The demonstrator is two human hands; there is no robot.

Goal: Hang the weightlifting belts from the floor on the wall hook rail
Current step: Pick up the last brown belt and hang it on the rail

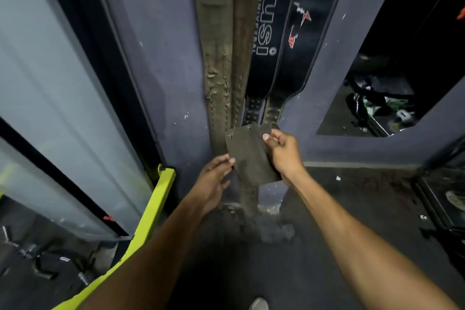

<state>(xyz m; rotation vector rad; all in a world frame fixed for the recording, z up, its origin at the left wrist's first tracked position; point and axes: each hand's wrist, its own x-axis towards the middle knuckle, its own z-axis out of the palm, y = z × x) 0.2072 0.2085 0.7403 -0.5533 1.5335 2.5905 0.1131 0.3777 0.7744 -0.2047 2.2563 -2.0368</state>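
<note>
Several weightlifting belts hang down the grey wall (166, 63). A worn brown belt (218, 58) hangs at the left, and a second brown belt (246, 40) hangs beside it. Two black belts are to the right, one with white "USI" lettering (268, 30), one with red marks (302, 33). My right hand (281, 153) pinches the curled lower end (249, 156) of a brown belt between thumb and fingers. My left hand (214, 181) touches that end's left edge with loosely extended fingers. The hook rail is out of view.
A lime-green frame (161, 196) leans at the lower left beside glass panels (50, 98). A dark mirror or opening (392, 88) at the right shows cluttered gear. Debris lies on the dark floor (352, 199) at the wall's foot. A shoe tip (259, 304) shows at the bottom.
</note>
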